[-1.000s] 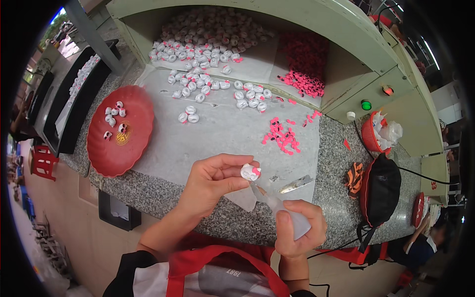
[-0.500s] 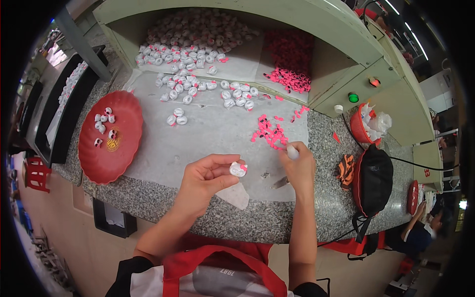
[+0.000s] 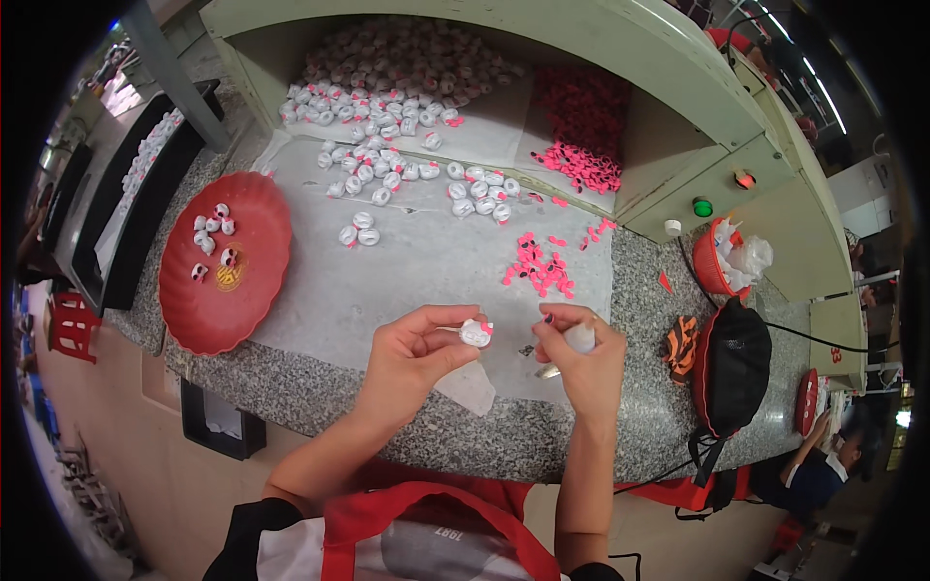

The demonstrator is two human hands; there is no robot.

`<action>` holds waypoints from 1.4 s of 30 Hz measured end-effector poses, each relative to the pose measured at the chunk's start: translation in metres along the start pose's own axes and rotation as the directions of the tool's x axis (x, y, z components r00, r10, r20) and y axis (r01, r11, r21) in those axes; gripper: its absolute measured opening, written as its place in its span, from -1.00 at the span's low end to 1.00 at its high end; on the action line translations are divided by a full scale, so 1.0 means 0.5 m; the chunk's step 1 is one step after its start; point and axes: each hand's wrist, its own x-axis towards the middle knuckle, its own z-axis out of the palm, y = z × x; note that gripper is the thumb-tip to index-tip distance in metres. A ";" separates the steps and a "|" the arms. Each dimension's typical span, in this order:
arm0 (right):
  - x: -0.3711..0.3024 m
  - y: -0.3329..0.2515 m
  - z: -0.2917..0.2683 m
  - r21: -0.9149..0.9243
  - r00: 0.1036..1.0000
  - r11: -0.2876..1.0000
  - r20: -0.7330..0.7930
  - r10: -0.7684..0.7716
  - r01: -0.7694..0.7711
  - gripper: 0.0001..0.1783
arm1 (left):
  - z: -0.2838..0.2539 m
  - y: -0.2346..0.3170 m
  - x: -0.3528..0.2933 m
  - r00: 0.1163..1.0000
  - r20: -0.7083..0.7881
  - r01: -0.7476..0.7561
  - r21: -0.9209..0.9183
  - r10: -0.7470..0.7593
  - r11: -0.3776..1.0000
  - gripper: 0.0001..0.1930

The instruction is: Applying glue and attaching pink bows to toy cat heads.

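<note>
Between the thumb and fingers of my left hand (image 3: 407, 356) is a small white figurine head (image 3: 476, 333) with pink on its upper right. My right hand (image 3: 589, 376) faces it, a short gap away. Its thumb and index finger pinch a tiny pink piece with a dark spot (image 3: 548, 318). The same hand also holds a white, rounded, bottle-like thing (image 3: 581, 337), mostly hidden by the palm. Beyond that hand lies a loose pile of pink pieces (image 3: 535, 268) on the white sheet (image 3: 426, 252).
White heads (image 3: 373, 165) heap under a green shelf (image 3: 678, 82), beside more pink pieces (image 3: 586, 116). A red scalloped plate (image 3: 218, 310) holds several heads at left. At right stand a red basket (image 3: 712, 266) and a black bag (image 3: 733, 373). Further right, another person (image 3: 819, 474) sits.
My right hand has drawn back from the pink pile toward me, now with a pink piece at its fingertips. My left hand still holds the figurine head, slightly further right in the picture.
</note>
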 end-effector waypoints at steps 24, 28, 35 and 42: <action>-0.063 -0.017 0.029 0.178 0.964 0.961 0.123 -0.234 0.211 -0.78 | 0.027 -0.010 -0.016 0.970 0.104 -0.228 0.094 0.218 0.969 -0.73; -0.061 -0.018 0.030 0.184 0.972 0.968 0.130 -0.194 0.168 -0.80 | 0.028 -0.014 -0.015 0.959 0.108 -0.276 0.135 0.262 0.952 -0.75; -0.049 -0.006 0.027 0.182 0.963 0.971 0.189 -0.191 0.157 -0.83 | 0.024 -0.009 -0.012 0.999 0.034 -0.036 -0.010 0.036 0.999 -0.78; -0.054 -0.002 0.048 0.137 0.942 0.935 0.034 -0.335 0.328 -0.76 | 0.007 -0.011 0.001 0.975 0.061 0.220 -0.333 -0.212 0.917 -0.72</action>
